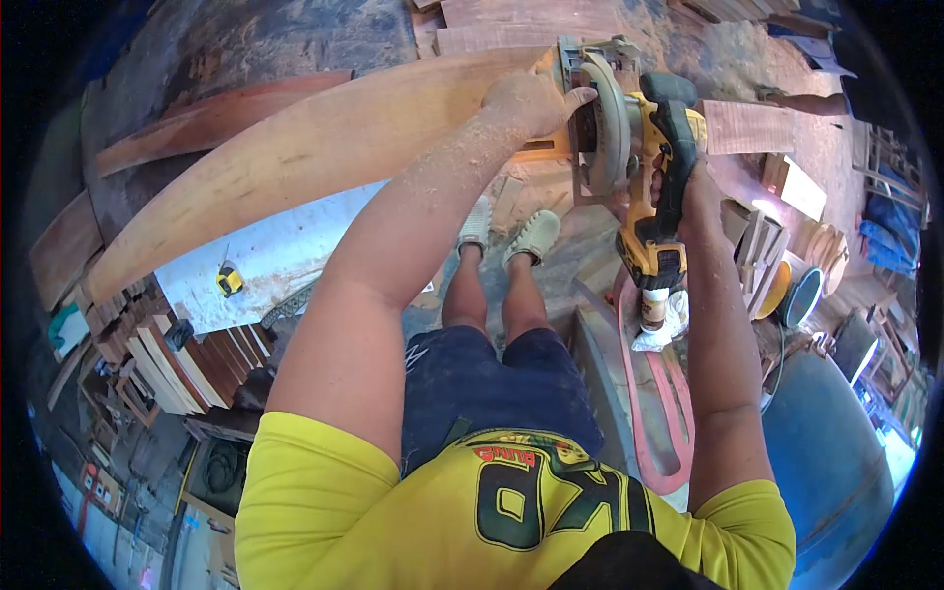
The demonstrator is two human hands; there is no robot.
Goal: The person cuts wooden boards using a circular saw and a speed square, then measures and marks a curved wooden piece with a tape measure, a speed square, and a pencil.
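Note:
A long, curved wooden board [324,138] stretches from the left to the top middle of the view. On its right end sits a yellow and black circular saw [644,147], its base plate against the wood. My right hand [696,197] is wrapped round the saw's black rear handle. My left hand [536,103] lies at the board's end beside the saw's blade guard, thumb stretched toward the guard; most of its other fingers are hidden. Sawdust clings to my left forearm.
A yellow tape measure [228,280] lies on a white panel [295,246]. Stacked wood pieces [197,364] stand at the left. A white-capped bottle [653,310] is below the saw. Wood scraps [762,246] and a blue tank [816,452] are at the right.

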